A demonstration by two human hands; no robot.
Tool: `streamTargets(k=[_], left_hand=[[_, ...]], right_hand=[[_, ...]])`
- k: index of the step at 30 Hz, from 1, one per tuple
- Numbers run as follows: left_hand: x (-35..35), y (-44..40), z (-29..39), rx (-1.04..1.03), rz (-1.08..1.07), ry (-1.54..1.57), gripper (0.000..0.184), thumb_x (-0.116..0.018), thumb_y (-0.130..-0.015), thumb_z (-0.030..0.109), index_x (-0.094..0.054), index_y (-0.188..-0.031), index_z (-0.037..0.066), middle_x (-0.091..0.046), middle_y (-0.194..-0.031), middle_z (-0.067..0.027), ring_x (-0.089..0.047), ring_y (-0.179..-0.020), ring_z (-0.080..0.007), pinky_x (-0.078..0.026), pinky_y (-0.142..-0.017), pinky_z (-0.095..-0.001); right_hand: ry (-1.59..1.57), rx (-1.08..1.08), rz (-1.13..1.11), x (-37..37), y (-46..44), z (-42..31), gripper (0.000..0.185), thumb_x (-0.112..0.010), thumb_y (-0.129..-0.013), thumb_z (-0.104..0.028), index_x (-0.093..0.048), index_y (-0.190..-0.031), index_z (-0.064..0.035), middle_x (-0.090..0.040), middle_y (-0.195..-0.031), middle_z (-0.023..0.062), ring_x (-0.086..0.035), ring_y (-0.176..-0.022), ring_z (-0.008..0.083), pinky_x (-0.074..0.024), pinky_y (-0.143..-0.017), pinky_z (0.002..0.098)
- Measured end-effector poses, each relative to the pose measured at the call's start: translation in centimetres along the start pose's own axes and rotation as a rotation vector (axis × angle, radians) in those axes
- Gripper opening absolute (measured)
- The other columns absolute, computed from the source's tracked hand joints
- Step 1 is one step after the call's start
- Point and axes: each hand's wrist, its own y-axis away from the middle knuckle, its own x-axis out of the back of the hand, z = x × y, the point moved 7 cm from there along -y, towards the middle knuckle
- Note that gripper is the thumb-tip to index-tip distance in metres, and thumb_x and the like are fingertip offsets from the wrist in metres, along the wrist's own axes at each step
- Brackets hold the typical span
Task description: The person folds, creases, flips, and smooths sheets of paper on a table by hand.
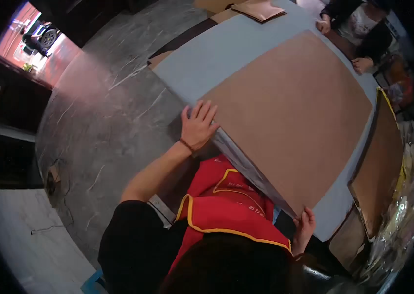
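A large flat brown sheet (295,108), like kraft paper or thin cardboard, lies across the pale grey-blue table surface (182,68). My left hand (198,126), a dark bracelet at its wrist, rests at the sheet's left corner with fingers stretched out over the table edge. Down at the near right corner, my right hand (305,226) is closed, thumb and fingers pinching the sheet's corner. Below the table edge shows the red apron (236,213) with yellow trim that I wear.
Across the table a person's hands (362,64) rest at the far edge. A stack of brown sheets (260,9) sits at the back. To the right are a brown board (378,161) and clear plastic wrapping (398,230). Grey marbled floor (114,117) lies left.
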Motion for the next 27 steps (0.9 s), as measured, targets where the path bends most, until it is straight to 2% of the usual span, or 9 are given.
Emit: streamTargets(k=[4,6,11,13,16,17,21,25,27], left_hand=[[-0.6,-1.4,1.2,0.054,-0.007,0.016,0.048,-0.053,-0.086,0.032,-0.047,-0.128,0.009,-0.039,-0.135,-0.0128,-0.032,-0.127,-0.0295,-0.019,-0.101,-0.0481],[1.1,-2.8,4.4,-0.066,0.053,0.095,0.051,-0.059,-0.081,0.036,-0.049,-0.123,0.010,-0.043,-0.131,-0.0122,-0.033,-0.126,-0.0301,-0.022,-0.100,-0.0517],[2.3,-1.6,19.9,-0.734,-0.249,0.534,0.061,-0.059,-0.081,0.038,-0.040,-0.131,0.009,-0.039,-0.136,-0.0141,-0.034,-0.127,-0.0307,-0.021,-0.105,-0.0501],[2.6,0.8,25.4,-0.947,-0.338,0.574,0.076,-0.069,-0.073,0.038,-0.034,-0.135,0.010,-0.037,-0.137,-0.0140,-0.034,-0.127,-0.0298,-0.022,-0.105,-0.0478],[1.6,3.1,29.2,-1.026,-0.207,0.517,0.073,-0.068,-0.073,0.034,-0.036,-0.134,0.009,-0.040,-0.134,-0.0136,-0.039,-0.123,-0.0295,-0.028,-0.103,-0.0469],[1.7,3.2,29.5,-0.981,-0.135,0.506,0.059,-0.062,-0.078,0.026,-0.042,-0.130,0.008,-0.047,-0.127,-0.0137,-0.045,-0.117,-0.0285,-0.034,-0.098,-0.0457],[1.7,2.9,29.5,-0.942,-0.110,0.530,0.040,-0.050,-0.084,0.016,-0.050,-0.122,0.005,-0.055,-0.117,-0.0141,-0.051,-0.111,-0.0277,-0.039,-0.093,-0.0438],[1.4,3.2,29.8,-0.967,-0.114,0.509,0.039,-0.051,-0.083,0.016,-0.052,-0.120,0.004,-0.055,-0.117,-0.0140,-0.051,-0.110,-0.0275,-0.039,-0.093,-0.0434],[1.1,3.3,29.9,-0.936,-0.107,0.484,0.038,-0.050,-0.082,0.017,-0.052,-0.118,0.004,-0.054,-0.118,-0.0143,-0.049,-0.113,-0.0272,-0.038,-0.094,-0.0443]], right_hand=[[-0.048,-0.034,-0.015,-0.2,0.3,-0.2,0.026,-0.057,-0.088,-0.012,-0.054,-0.112,-0.0011,-0.059,-0.090,0.0064,-0.060,-0.075,0.0145,-0.0537,-0.062,0.0286],[-0.053,-0.021,0.018,0.1,0.3,-0.4,0.025,-0.057,-0.088,-0.012,-0.054,-0.111,-0.0007,-0.060,-0.088,0.0070,-0.060,-0.075,0.0148,-0.0540,-0.063,0.0283],[-0.100,-0.032,0.015,-1.5,1.1,-1.4,0.024,-0.055,-0.089,-0.010,-0.054,-0.110,-0.0001,-0.060,-0.087,0.0073,-0.061,-0.074,0.0149,-0.0541,-0.064,0.0280],[-0.127,-0.027,0.027,-1.1,1.0,-1.1,0.023,-0.055,-0.089,-0.009,-0.054,-0.110,-0.0003,-0.060,-0.087,0.0073,-0.061,-0.075,0.0152,-0.0542,-0.064,0.0277],[-0.144,-0.035,0.036,-0.9,1.0,-0.6,0.022,-0.055,-0.088,-0.009,-0.054,-0.110,-0.0010,-0.060,-0.091,0.0075,-0.061,-0.078,0.0152,-0.0544,-0.065,0.0271],[-0.174,-0.042,0.030,-1.3,1.2,-0.9,0.022,-0.055,-0.088,-0.009,-0.054,-0.109,-0.0012,-0.060,-0.093,0.0073,-0.061,-0.079,0.0149,-0.0546,-0.065,0.0268],[-0.227,-0.068,0.019,-1.4,1.2,-0.9,0.020,-0.055,-0.088,-0.009,-0.055,-0.107,-0.0019,-0.059,-0.095,0.0068,-0.060,-0.082,0.0142,-0.0551,-0.066,0.0270],[-0.263,-0.050,0.006,-1.4,1.1,-0.7,0.019,-0.055,-0.088,-0.009,-0.056,-0.107,-0.0024,-0.059,-0.095,0.0067,-0.061,-0.080,0.0144,-0.0553,-0.067,0.0272],[-0.285,-0.044,0.045,-1.6,1.3,-1.0,0.018,-0.054,-0.088,-0.006,-0.056,-0.106,-0.0019,-0.061,-0.087,0.0071,-0.063,-0.071,0.0143,-0.0563,-0.062,0.0257]])
